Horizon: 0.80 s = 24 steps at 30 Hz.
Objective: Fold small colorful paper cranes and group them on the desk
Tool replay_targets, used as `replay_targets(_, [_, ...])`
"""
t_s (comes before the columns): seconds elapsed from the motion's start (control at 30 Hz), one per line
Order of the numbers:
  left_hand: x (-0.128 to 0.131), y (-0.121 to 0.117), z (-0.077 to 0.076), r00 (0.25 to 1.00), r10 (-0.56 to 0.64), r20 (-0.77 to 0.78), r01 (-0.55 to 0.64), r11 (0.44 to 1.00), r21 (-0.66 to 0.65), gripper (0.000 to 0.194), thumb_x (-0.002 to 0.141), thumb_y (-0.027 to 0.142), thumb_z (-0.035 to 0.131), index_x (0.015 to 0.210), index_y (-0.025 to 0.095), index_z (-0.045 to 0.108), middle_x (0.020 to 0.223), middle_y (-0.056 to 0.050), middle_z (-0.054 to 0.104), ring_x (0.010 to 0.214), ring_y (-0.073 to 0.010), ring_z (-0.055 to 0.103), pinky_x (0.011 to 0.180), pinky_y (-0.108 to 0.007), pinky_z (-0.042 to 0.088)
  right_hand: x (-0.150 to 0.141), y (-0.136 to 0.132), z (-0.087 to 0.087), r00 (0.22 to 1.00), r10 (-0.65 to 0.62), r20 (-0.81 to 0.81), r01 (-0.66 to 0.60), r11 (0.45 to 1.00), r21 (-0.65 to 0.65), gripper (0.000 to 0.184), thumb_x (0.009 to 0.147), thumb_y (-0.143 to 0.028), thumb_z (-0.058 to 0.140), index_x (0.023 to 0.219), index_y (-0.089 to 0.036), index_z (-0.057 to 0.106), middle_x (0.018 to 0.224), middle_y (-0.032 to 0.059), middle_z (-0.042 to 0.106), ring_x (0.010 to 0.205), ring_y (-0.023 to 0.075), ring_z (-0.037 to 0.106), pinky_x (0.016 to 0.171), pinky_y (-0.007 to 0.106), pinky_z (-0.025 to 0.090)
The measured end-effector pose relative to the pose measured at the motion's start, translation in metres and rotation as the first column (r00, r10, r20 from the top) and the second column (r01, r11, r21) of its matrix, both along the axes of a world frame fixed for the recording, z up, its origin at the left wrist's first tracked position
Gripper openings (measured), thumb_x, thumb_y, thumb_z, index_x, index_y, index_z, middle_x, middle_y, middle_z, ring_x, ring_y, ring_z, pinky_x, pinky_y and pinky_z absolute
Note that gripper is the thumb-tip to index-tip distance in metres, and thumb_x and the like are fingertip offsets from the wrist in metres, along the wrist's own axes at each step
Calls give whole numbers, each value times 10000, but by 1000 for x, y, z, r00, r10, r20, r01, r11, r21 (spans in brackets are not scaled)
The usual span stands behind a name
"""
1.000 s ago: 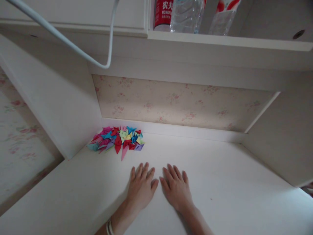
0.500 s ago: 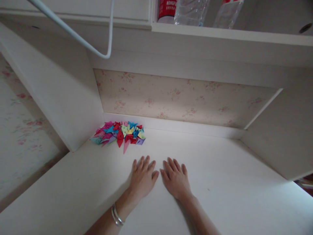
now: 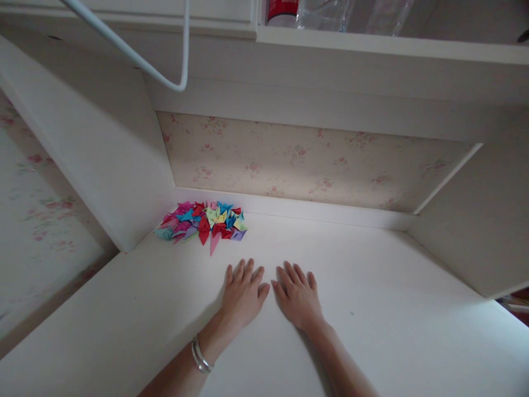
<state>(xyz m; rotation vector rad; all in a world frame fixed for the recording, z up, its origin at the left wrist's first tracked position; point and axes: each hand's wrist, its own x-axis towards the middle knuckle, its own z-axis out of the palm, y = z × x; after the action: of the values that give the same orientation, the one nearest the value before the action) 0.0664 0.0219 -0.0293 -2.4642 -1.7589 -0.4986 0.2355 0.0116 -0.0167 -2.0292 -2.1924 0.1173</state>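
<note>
My left hand (image 3: 243, 292) lies flat on the white desk (image 3: 372, 342), palm down, fingers stretched out and slightly apart; a silver bangle sits on its wrist. My right hand (image 3: 297, 295) lies flat beside it in the same way, the two thumbs almost touching. Neither hand holds anything. A pile of small folded paper triangles (image 3: 202, 223) in red, pink, blue, yellow, green and purple lies in the back left corner of the desk, a short way beyond my left hand.
A flowered panel (image 3: 309, 162) closes the back of the desk alcove, with white side walls left and right. A shelf above (image 3: 372, 44) carries plastic bottles (image 3: 322, 11). A white cable (image 3: 165, 77) hangs at the upper left.
The view has tilted down slightly, so hands and paper pile sit higher in frame and more of both forearms shows. The hands themselves stay flat and still.
</note>
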Motion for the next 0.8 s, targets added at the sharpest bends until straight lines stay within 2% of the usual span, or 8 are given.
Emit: replay_targets(0.8, [0,-2,3,1000,6,-17,-6,1000,-27,493,940,509,321,1347,302,510,1468,-67,435,1372,-313,321,1115,-557,180,0,-1,-1,1000,9,9,-9,1000,1,535,963,-498,247,1417,-266,412,1527,34,317,1405,269,219,1104,541,109])
